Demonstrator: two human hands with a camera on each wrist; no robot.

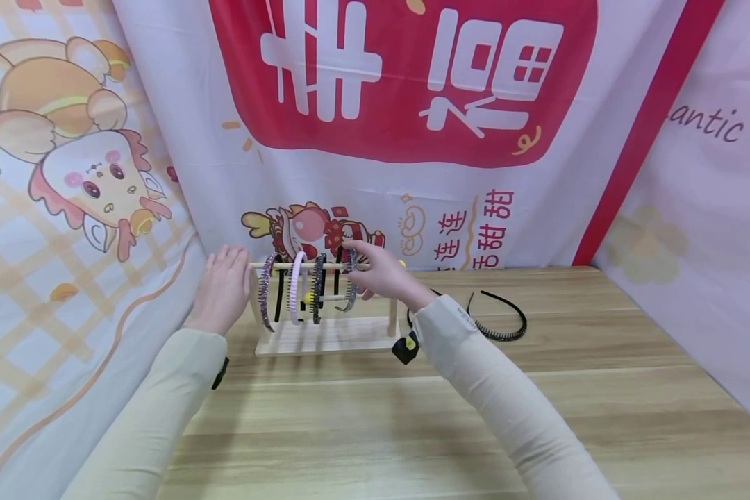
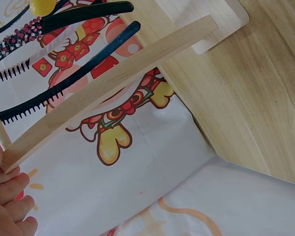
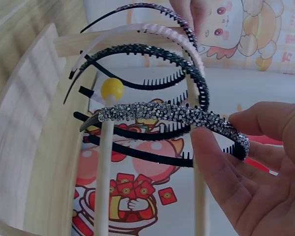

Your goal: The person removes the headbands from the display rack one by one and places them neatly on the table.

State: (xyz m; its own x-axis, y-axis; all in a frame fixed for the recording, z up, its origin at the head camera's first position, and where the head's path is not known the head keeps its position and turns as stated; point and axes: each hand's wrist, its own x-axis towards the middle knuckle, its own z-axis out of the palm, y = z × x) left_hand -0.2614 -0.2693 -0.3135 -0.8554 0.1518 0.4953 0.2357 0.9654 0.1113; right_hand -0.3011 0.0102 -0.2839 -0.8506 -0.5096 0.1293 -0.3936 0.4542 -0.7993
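A wooden headband rack [image 1: 331, 337] stands near the back of the table, several headbands hung along its top rod. My right hand [image 1: 381, 271] pinches a silver glittery headband [image 3: 162, 113] between thumb and fingers at the rod's right part. To its left hang a dark glittery headband [image 1: 317, 292], a pale pink one [image 1: 295, 292] and a purple-pink sparkly one [image 1: 264, 295]. My left hand [image 1: 219, 288] rests against the top of the rack's left post [image 2: 108, 86], its fingers mostly straight and the fingertips at the post's end.
On the table [image 1: 362, 430], right of the rack, lies a black toothed headband [image 1: 506, 337], partly behind my right sleeve. A yellow ball [image 3: 112, 89] caps a lower rod. Printed cloth [image 1: 406, 180] hangs behind the table, with more cloth [image 1: 81, 292] along the left side.
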